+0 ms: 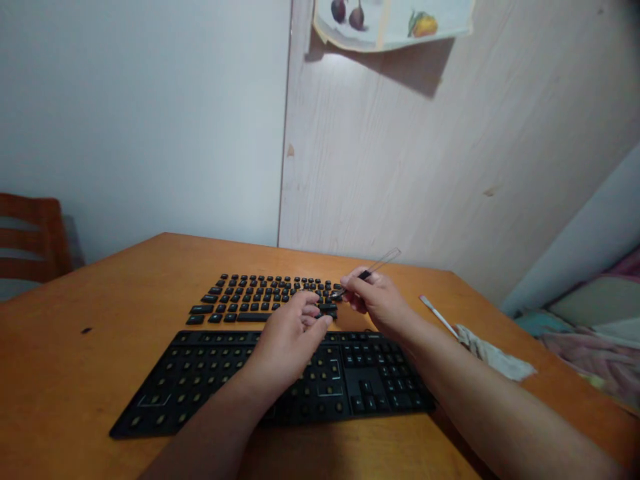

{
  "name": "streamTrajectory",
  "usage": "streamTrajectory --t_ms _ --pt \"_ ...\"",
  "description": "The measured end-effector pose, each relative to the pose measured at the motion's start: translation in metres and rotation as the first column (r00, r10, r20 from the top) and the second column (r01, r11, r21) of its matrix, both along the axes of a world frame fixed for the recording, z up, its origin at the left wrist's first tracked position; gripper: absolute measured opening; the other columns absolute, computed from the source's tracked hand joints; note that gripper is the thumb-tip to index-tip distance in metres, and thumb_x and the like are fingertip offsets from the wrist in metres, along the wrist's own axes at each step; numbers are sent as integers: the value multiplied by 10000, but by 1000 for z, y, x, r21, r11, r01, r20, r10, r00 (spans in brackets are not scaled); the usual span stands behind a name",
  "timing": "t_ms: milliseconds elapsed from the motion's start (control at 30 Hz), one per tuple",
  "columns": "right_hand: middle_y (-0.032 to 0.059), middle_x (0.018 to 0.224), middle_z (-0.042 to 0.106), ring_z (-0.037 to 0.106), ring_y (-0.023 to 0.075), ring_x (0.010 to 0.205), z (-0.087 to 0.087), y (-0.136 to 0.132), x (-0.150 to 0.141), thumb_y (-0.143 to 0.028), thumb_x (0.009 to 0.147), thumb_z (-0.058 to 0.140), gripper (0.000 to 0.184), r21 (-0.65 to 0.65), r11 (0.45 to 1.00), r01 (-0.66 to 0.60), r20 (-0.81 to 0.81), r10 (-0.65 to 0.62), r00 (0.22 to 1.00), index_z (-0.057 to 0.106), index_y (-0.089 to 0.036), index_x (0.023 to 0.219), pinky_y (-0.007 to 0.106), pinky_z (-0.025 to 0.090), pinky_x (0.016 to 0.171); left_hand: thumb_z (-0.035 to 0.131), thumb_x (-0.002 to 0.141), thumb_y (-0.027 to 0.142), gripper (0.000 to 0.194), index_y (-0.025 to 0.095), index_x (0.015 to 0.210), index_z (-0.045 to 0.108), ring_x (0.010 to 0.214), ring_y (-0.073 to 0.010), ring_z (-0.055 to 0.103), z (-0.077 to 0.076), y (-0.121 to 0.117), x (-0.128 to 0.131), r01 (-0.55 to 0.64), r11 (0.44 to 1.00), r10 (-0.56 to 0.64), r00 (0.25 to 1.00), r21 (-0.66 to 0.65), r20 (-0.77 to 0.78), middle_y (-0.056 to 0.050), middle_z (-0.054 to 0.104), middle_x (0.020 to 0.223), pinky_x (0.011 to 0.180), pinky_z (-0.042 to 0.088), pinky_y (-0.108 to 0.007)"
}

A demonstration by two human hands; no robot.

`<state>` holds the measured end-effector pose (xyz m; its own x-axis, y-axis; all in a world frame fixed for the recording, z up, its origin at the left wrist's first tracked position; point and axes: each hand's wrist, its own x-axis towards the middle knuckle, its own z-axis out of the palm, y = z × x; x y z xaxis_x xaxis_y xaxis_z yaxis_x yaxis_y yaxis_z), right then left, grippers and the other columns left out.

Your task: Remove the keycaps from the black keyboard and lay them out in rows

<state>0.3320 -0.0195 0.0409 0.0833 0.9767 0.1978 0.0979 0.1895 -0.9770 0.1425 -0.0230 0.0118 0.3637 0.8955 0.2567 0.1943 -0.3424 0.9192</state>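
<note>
A black keyboard lies near me on the orange wooden table, most of its keycaps taken off. The removed black keycaps sit in rows just beyond it. My left hand hovers over the keyboard's far edge, fingers curled around a small black keycap. My right hand pinches a thin clear-handled tool, its tip pointing at that keycap.
A crumpled grey cloth and a thin white stick lie on the table's right side. A wooden chair stands at the far left. A pale wooden panel and white wall rise behind. Bedding shows at right.
</note>
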Motion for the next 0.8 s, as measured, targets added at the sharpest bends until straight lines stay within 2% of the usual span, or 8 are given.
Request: streamTrajectory --t_ms 133,267,467,600,700,800 --pt "-28 582 599 489 85 469 6 -15 -19 -418 770 700 259 -8 998 -57 6 57 998 593 -184 737 202 357 450 644 823 317 282 164 1057 606 848 -184 664 2 2 4 57 997 -46 982 -57 183 -61 688 913 799 527 -317" --pt "-25 584 606 501 89 473 5 -20 -27 -440 748 726 278 -27 996 -86 -4 86 996 611 -188 732 208 386 461 633 823 294 149 173 910 634 815 -176 666 5 2 5 97 993 -77 966 -72 245 -43 710 851 796 506 -300" --pt "-16 588 615 518 96 479 2 -19 -33 -458 733 744 293 -33 998 -57 -35 56 998 635 -188 757 205 390 445 641 794 274 165 161 914 626 767 -165 655 4 3 3 113 972 -48 955 -207 292 -36 706 820 763 486 -287" --pt "11 695 660 568 116 529 -3 -16 -31 -494 780 696 325 55 998 -9 -14 10 1000 666 -193 899 218 416 458 675 761 246 207 163 932 592 731 -149 649 0 7 2 115 948 -4 936 -296 352 -13 688 773 742 476 -269" --pt "33 828 689 620 141 626 -11 -12 -23 -479 862 606 328 188 982 -1 154 -28 988 670 -210 1039 254 475 547 712 747 262 255 170 927 557 691 -133 640 -1 9 1 99 938 45 916 -333 398 11 663 725 721 466 -254" --pt "41 869 691 633 169 753 -21 -10 -16 -379 881 601 202 341 938 -68 462 -104 881 687 -217 968 303 495 703 714 746 249 241 166 896 543 679 -123 626 -1 9 0 100 935 56 907 -342 418 19 643 703 705 458 -243"
